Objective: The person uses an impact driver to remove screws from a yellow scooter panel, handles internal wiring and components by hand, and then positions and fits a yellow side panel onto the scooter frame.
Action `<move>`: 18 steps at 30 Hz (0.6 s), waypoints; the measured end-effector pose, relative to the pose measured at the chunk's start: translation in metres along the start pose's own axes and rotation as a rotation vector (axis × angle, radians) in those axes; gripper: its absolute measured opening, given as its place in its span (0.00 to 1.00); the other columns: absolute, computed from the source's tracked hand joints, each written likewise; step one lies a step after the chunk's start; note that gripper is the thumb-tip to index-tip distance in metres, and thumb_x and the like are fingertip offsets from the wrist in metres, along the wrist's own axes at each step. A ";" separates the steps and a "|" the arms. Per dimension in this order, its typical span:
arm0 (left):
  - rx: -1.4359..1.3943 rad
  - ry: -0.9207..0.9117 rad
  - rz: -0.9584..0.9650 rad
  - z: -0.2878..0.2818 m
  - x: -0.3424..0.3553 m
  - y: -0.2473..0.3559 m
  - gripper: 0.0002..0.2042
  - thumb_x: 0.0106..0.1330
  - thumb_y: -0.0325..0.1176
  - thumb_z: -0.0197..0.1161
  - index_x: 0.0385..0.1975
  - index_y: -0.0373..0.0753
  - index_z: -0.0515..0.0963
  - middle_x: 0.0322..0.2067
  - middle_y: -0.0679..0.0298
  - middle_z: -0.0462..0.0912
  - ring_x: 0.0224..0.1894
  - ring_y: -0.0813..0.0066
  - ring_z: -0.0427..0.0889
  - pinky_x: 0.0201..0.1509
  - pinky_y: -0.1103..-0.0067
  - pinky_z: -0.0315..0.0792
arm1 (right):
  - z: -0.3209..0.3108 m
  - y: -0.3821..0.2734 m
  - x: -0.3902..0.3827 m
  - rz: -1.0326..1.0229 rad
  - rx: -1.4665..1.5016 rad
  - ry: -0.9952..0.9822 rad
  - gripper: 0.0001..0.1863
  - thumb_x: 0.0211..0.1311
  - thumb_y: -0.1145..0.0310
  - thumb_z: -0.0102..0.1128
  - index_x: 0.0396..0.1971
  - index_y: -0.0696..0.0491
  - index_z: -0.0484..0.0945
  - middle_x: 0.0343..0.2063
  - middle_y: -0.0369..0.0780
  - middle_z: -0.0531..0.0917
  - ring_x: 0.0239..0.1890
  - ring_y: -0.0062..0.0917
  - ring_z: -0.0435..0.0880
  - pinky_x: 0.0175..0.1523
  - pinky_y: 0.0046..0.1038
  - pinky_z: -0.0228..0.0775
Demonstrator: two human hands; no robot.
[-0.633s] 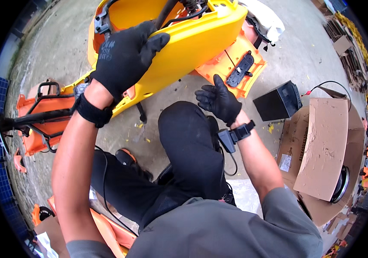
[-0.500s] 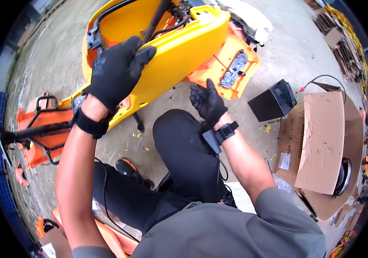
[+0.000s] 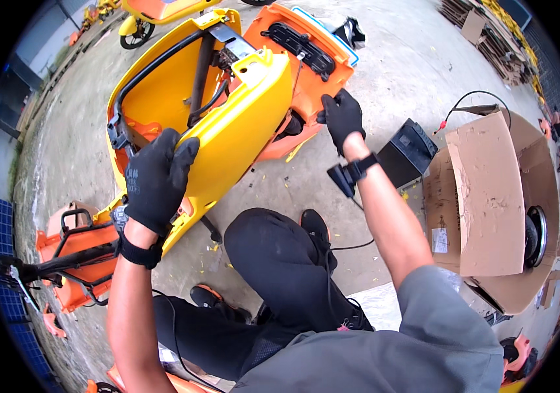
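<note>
A yellow scooter body shell (image 3: pixel 244 121) lies tilted in front of me, hollow side up, with a metal tube and cables inside. My left hand (image 3: pixel 155 187), in a black glove, is closed over its near rim. At the shell's far right end is an orange rear panel (image 3: pixel 322 42) carrying a long dark lamp unit (image 3: pixel 298 51). Beside that panel's right edge is my right hand (image 3: pixel 344 121), also gloved in black, with fingers curled; what they hold, if anything, is hidden.
A black box-shaped battery (image 3: pixel 403 154) stands on the concrete right of my right hand. Behind it is an open cardboard box (image 3: pixel 489 203) with a wheel (image 3: pixel 537 236) inside. Handlebar and orange front parts (image 3: pixel 83 262) extend left. Another yellow scooter (image 3: pixel 168 10) stands at the far side.
My right hand has moved up and away from my knee to the orange panel's edge. The panel and its lamp unit now appear turned and higher. My left hand stays on the shell; the view has shifted.
</note>
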State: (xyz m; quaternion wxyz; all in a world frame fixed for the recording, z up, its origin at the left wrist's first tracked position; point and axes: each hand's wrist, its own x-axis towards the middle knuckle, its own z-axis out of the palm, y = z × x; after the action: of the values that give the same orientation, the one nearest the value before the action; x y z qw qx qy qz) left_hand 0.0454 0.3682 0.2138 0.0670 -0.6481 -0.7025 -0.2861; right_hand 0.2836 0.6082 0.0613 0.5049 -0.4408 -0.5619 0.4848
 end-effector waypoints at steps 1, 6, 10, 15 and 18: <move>-0.003 0.015 0.010 0.001 0.001 0.000 0.16 0.68 0.42 0.60 0.25 0.36 0.70 0.19 0.49 0.71 0.24 0.48 0.74 0.27 0.63 0.64 | -0.002 0.000 0.014 -0.006 -0.079 -0.020 0.11 0.66 0.70 0.58 0.42 0.62 0.78 0.28 0.41 0.83 0.23 0.22 0.82 0.32 0.25 0.78; -0.001 -0.023 -0.023 0.005 0.002 0.003 0.15 0.68 0.41 0.60 0.25 0.36 0.70 0.19 0.50 0.72 0.24 0.48 0.74 0.28 0.63 0.64 | -0.020 0.069 0.048 0.227 -0.060 -0.107 0.14 0.61 0.65 0.61 0.34 0.63 0.78 0.22 0.44 0.84 0.21 0.27 0.84 0.29 0.29 0.77; 0.029 -0.047 -0.027 0.002 0.001 0.001 0.15 0.71 0.40 0.58 0.27 0.35 0.70 0.20 0.51 0.70 0.25 0.54 0.71 0.29 0.67 0.65 | -0.007 0.087 0.017 0.348 0.061 -0.124 0.14 0.68 0.64 0.57 0.34 0.63 0.76 0.26 0.43 0.84 0.24 0.26 0.84 0.28 0.27 0.78; 0.011 -0.068 -0.068 0.002 0.001 0.005 0.13 0.70 0.39 0.59 0.30 0.35 0.72 0.22 0.52 0.73 0.26 0.57 0.74 0.31 0.68 0.67 | -0.008 0.084 0.005 0.450 0.171 -0.144 0.15 0.67 0.60 0.61 0.38 0.59 0.78 0.29 0.41 0.84 0.26 0.23 0.82 0.31 0.25 0.79; -0.043 -0.048 -0.074 0.000 -0.001 0.006 0.10 0.68 0.38 0.61 0.34 0.36 0.75 0.23 0.50 0.77 0.28 0.50 0.78 0.32 0.65 0.69 | -0.003 0.080 0.000 0.462 0.192 -0.155 0.16 0.64 0.59 0.65 0.41 0.58 0.79 0.31 0.39 0.84 0.28 0.22 0.82 0.32 0.24 0.79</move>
State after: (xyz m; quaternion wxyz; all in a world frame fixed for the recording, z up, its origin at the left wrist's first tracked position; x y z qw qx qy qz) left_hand 0.0509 0.3676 0.2147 0.0258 -0.6297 -0.7211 -0.2877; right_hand 0.2871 0.6195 -0.0182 0.3759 -0.4692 -0.4347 0.6705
